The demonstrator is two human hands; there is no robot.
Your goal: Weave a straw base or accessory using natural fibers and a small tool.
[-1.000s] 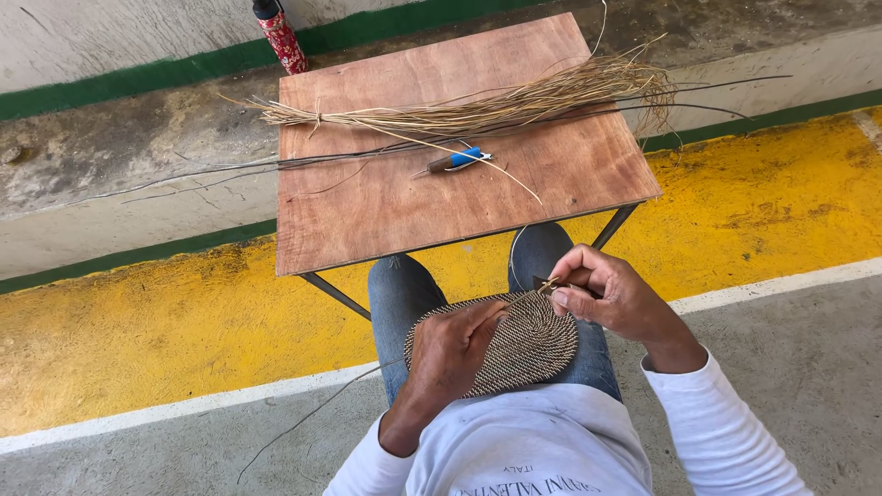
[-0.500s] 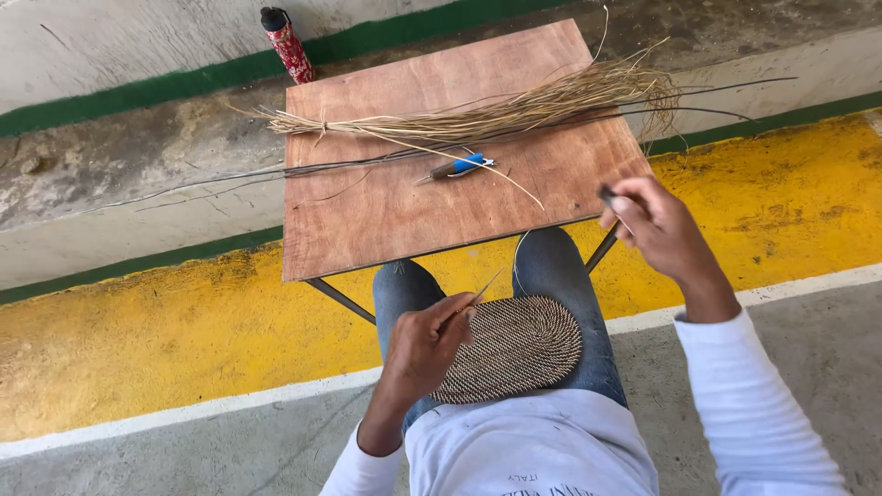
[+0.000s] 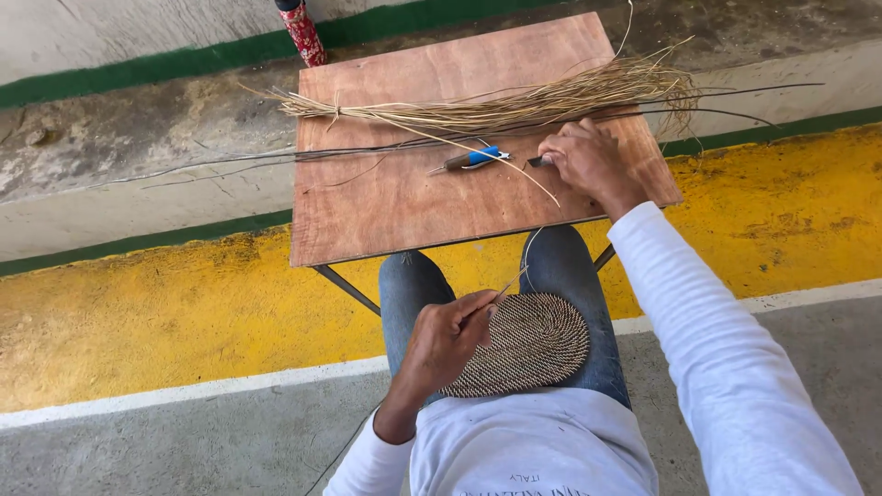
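Observation:
An oval woven mat (image 3: 542, 344) of dark and pale fibre lies on my lap. My left hand (image 3: 446, 340) rests on its left edge and pinches a thin pale strand that sticks up to the right. My right hand (image 3: 593, 161) is stretched out over the wooden table (image 3: 413, 211), its fingertips closed on a small dark tool (image 3: 537, 162) at the table's surface. Just left of that lies a blue-handled tool (image 3: 473, 158). A tied bundle of dry straw (image 3: 514, 106) runs across the far part of the table, beside the right hand.
Long thin dark stems (image 3: 367, 152) lie across the table and overhang both sides. A red patterned post (image 3: 303, 32) stands behind the far left corner. The table has thin metal legs over a yellow floor strip (image 3: 138, 321) with green-edged concrete beyond.
My right hand left the mat on my lap, swung out to the right with the small dark tool, and now reaches the table near the straw. My left hand stays on the mat.

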